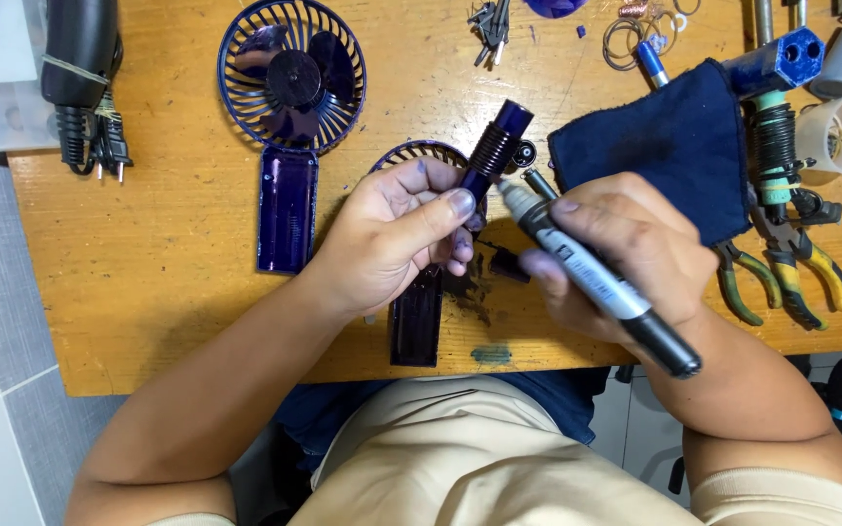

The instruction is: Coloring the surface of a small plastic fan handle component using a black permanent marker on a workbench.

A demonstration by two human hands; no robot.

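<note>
My left hand [397, 239] grips a small dark blue cylindrical part [495, 148] with a ribbed middle, tilted up to the right. My right hand [616, 255] holds a marker pen [592, 278] with a grey body and black end, its tip touching the lower end of the cylinder. Under my left hand lies a dark blue fan shell half [416, 321] with a round grille end. A dark blue hand fan [290, 83] with blades and a handle lies at the back left of the wooden table [148, 292].
A dark blue cloth [669, 146] lies right of my hands. Pliers with green and yellow handles [782, 268], a blue tool [782, 63] and wire coils sit at the right. A black device with a coiled cord and plug [85, 88] is at the far left. Screwdriver bits [489, 24] lie at the back.
</note>
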